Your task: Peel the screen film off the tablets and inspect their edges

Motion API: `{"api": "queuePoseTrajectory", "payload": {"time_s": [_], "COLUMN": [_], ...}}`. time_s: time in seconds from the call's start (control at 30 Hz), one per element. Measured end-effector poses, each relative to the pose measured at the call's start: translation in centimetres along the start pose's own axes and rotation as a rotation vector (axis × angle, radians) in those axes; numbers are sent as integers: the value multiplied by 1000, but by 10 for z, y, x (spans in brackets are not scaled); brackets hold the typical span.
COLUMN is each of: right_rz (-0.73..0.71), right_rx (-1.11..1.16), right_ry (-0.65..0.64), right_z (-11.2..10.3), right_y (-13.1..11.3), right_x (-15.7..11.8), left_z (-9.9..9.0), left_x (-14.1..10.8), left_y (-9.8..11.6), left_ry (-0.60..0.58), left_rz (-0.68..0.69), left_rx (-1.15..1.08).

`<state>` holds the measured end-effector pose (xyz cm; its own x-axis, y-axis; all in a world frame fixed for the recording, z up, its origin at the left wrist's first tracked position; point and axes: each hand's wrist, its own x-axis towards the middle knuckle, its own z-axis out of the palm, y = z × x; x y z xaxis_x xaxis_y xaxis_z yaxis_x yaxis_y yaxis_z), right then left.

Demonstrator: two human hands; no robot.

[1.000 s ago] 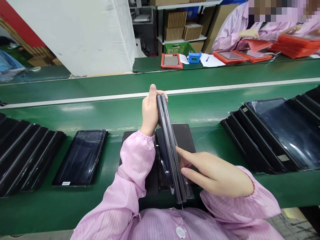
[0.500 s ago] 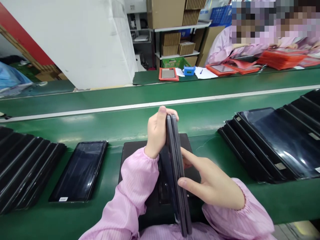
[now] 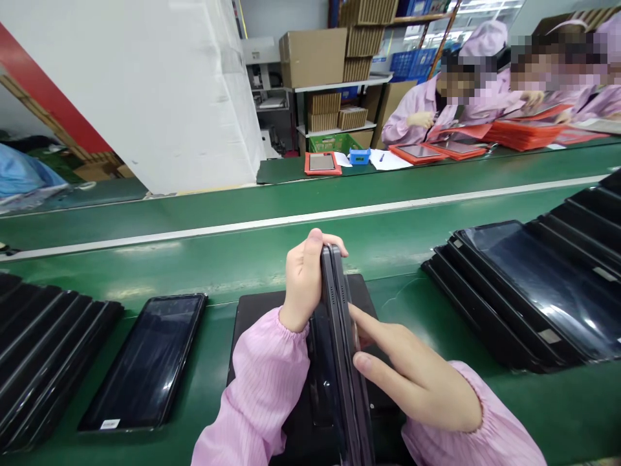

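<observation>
Evidently, from the head view, the step in hand is holding two dark tablets [image 3: 338,349] on edge, side by side, above black flat pieces [image 3: 255,305] on the green bench [image 3: 213,362], and the next move would seem to call for a level, even grip on both. The left hand [image 3: 303,278] is clamped around their far end, thumb and fingers curled about it; the right hand's [image 3: 412,372] thumb and forefinger stand apart at the right-hand face, though whether its hidden fingers grip anything I cannot tell.
</observation>
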<state>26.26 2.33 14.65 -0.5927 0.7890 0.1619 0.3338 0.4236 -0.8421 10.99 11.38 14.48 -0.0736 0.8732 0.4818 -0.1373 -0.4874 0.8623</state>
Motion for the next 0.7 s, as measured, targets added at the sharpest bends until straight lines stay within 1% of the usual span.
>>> {"api": "queuePoseTrajectory", "payload": {"time_s": [0.13,0.2,0.3,0.43,0.5,0.57,0.63,0.7], "right_rz": [30,60,117,211,196,171,157,152], "right_rx": [-24,-24,-68,-190,-226,-253,-261,-244], "right_ry": [10,37,116,239,311,391,459,500], "right_z": [3,7,19,36,38,35,26,15], "right_y": [-5,-9,-16,-27,-28,-24,-16,-8], "right_x": [-3,-4,-4,-2,0,2,4,4], "left_z": [-1,0,4,9,11,13,16,18], "left_x": [-2,-4,-10,-18,-17,-14,-9,-4], "left_y": [6,9,15,17,12,1,-13,-26], "left_ry": [3,-8,-33,-6,-3,-2,0,17], "left_rz": [17,25,44,86,109,107,64,8], "left_rx": [11,13,-18,-97,-110,-87,-42,-11]}}
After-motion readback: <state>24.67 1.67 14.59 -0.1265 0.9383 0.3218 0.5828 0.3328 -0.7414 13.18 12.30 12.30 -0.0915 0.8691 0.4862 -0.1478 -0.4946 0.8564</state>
